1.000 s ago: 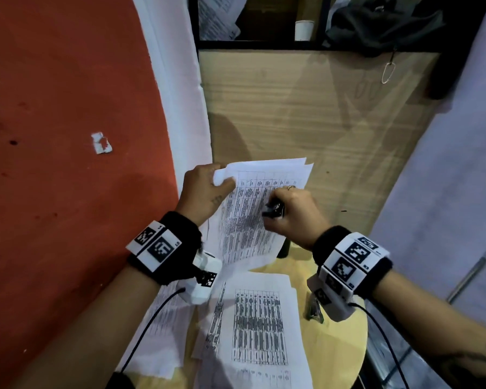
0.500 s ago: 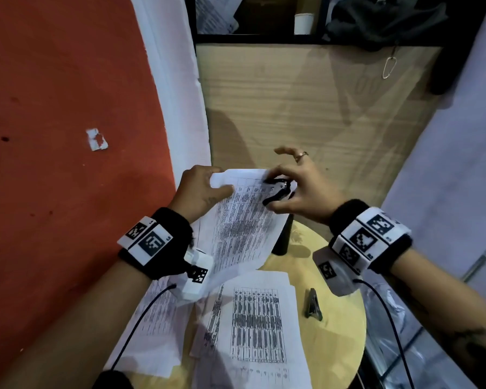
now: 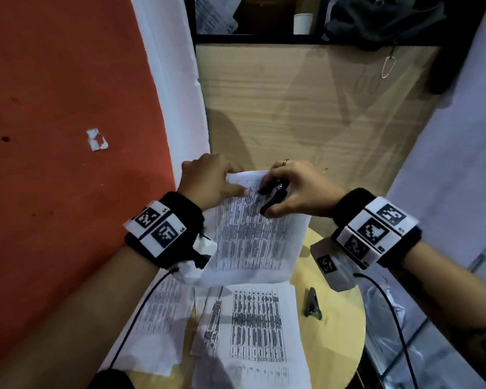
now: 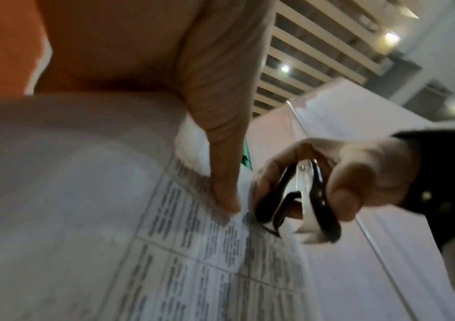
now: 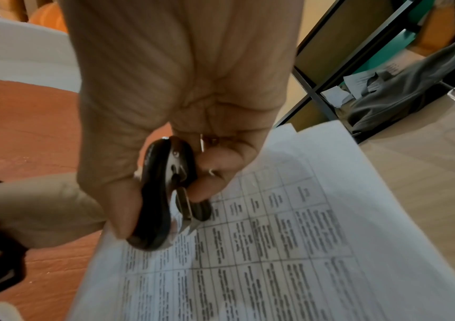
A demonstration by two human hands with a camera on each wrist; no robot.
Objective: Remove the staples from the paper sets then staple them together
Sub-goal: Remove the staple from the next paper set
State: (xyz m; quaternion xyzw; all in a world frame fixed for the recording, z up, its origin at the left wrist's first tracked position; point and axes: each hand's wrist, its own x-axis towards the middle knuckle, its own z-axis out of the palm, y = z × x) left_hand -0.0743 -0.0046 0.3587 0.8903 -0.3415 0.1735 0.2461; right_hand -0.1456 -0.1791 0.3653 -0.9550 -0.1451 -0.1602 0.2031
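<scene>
A round, pale wooden surface [image 3: 340, 329] stands between a red wall [image 3: 54, 136] on the left and a wood-grain cabinet panel [image 3: 306, 108] ahead. Above the surface, the left hand [image 3: 208, 181] pinches the upper left corner of a printed paper set [image 3: 253, 234], thumb on top of the page and fingers behind, holding the sheets raised and tilted. The right hand [image 3: 298, 189] grips a black staple remover [image 3: 274, 199] between thumb and curled fingers; the tool's metal jaws point down at the top of the page, just beside the left thumb [image 4: 226, 195]. Whether the jaws touch a staple cannot be told. More printed sheets [image 3: 256, 327] lie spread flat on the surface below, with a small dark clip [image 3: 312, 303] to their right. A shelf above the panel holds papers, a white cup [image 3: 303, 23] and dark cloth [image 3: 382, 21].
</scene>
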